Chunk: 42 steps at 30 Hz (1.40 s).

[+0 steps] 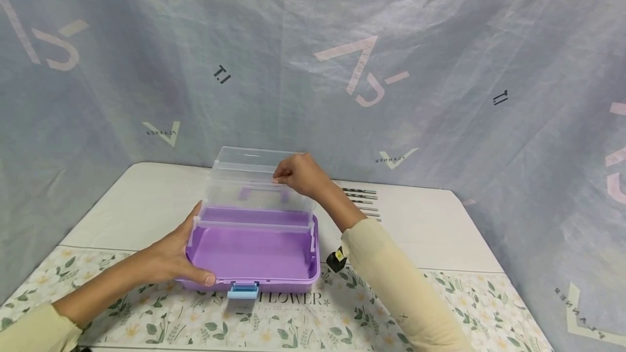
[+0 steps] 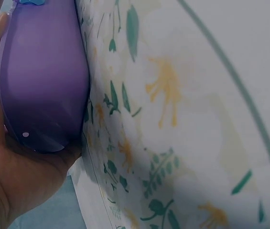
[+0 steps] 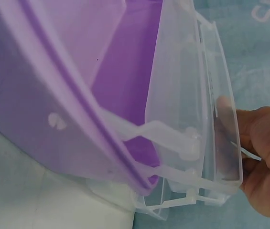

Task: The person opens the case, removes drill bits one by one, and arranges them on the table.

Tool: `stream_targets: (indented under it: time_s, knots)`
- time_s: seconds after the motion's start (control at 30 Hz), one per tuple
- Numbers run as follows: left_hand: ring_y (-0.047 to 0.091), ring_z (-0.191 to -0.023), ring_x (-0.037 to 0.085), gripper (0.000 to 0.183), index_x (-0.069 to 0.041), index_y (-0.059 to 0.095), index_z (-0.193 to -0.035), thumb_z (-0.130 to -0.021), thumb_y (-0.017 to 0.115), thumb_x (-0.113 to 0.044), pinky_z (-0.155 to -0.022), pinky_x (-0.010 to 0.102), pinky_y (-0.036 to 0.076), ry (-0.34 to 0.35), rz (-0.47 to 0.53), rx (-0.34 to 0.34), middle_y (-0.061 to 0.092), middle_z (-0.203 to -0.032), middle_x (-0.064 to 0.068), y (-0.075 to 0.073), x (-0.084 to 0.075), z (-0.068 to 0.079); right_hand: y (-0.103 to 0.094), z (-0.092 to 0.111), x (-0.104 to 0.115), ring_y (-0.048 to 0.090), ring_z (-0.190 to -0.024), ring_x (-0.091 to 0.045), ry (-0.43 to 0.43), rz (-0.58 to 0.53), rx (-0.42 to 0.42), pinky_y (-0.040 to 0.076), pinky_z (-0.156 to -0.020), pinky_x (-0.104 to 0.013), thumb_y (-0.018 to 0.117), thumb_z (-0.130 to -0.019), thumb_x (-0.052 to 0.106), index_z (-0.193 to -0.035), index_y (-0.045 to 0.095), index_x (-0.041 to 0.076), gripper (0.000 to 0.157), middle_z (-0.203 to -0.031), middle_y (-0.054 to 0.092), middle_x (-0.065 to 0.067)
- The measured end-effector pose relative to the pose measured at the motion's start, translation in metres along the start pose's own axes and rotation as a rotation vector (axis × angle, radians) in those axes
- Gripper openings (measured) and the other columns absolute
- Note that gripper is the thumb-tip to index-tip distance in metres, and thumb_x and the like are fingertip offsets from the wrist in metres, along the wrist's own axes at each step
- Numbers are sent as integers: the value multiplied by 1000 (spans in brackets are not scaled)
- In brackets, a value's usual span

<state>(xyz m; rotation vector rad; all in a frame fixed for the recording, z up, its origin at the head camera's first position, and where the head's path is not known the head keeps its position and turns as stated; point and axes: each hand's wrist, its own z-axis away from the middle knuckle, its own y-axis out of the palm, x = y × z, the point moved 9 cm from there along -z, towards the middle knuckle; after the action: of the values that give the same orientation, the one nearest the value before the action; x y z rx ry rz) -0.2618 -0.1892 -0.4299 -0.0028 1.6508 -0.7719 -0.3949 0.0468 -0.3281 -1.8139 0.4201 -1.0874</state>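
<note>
A purple storage box [image 1: 254, 254] stands with its inside facing up and a light blue latch [image 1: 243, 290] at its front. Clear plastic trays [image 1: 259, 173] on hinged arms [image 3: 170, 136] are raised toward the back of the box. My left hand [image 1: 171, 257] grips the box's left end, its thumb along the front rim; in the left wrist view the palm wraps the rounded purple corner [image 2: 44, 95]. With bent fingers my right hand [image 1: 300, 174] pinches the upper clear tray. Through that plastic, some right fingertips [image 3: 225, 112] show in the right wrist view.
Several drill bits [image 1: 364, 197] lie in a row on the white table [image 1: 411, 232], right of the box and partly behind my right arm. A flower-print mat [image 1: 146, 314] covers the table's front. Grey printed cloth [image 1: 293, 69] hangs behind and at both sides.
</note>
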Motion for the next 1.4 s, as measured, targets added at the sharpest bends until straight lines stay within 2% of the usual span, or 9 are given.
stream_targets:
  time_s: [0.23, 0.53, 0.77, 0.83, 1.07, 1.27, 1.4]
  knots:
    - [68, -126, 34, 169, -25, -17, -181, -68, 109, -18, -111, 70, 51, 4, -7, -8, 52, -161, 30, -1, -1, -1, -1, 1, 2, 85, -109, -25, -2, 1, -10, 68, -94, -37, 78, -106, 8, -116, 88, 4, 15, -113, 88, -9]
    - [67, -128, 34, 169, -22, -18, -181, -69, 109, -18, -109, 71, 51, 12, -22, -3, 49, -164, 31, -1, -2, 0, 4, 2, 8, 81, -118, -29, -8, 81, 28, 66, -103, -41, 69, -107, -3, -122, 85, 2, 22, -121, 86, -13]
    - [67, -129, 34, 170, -23, -20, -180, -69, 109, -21, -112, 76, 48, -12, -27, -5, 49, -164, 31, -1, 0, 0, 5, 3, 12, 74, -122, -33, -62, 164, 28, 64, -105, -43, 61, -109, -9, -131, 80, 1, 30, -126, 78, -18]
    - [67, -128, 34, 170, -23, -19, -180, -69, 109, -20, -112, 74, 49, -15, -20, -5, 49, -164, 30, -1, 2, 0, 6, 4, 11, 72, -121, -33, -71, 161, 22, 63, -104, -43, 60, -110, -8, -131, 79, 0, 30, -126, 76, -18]
    - [67, -128, 33, 172, -24, -20, -180, -68, 110, -21, -113, 76, 48, -25, -25, -10, 48, -165, 32, -1, 3, 0, -4, 9, 5, 69, -120, -35, -92, 132, -29, 61, -107, -45, 58, -109, -10, -129, 79, -2, 29, -126, 74, -19]
    - [68, -127, 33, 171, -25, -21, -180, -69, 109, -20, -111, 67, 52, -24, -4, 0, 48, -164, 32, -1, 2, 0, -23, 18, -8, 68, -121, -35, -47, 56, -115, 61, -105, -45, 58, -112, -6, -127, 79, 0, 26, -130, 71, -19]
    - [68, -127, 35, 171, -26, -22, -180, -70, 109, -20, -110, 67, 52, -28, 0, 4, 46, -165, 32, 0, 3, 0, -37, 25, -16, 69, -120, -36, -47, 38, -173, 61, -104, -46, 58, -113, -5, -124, 80, 0, 25, -129, 72, -18]
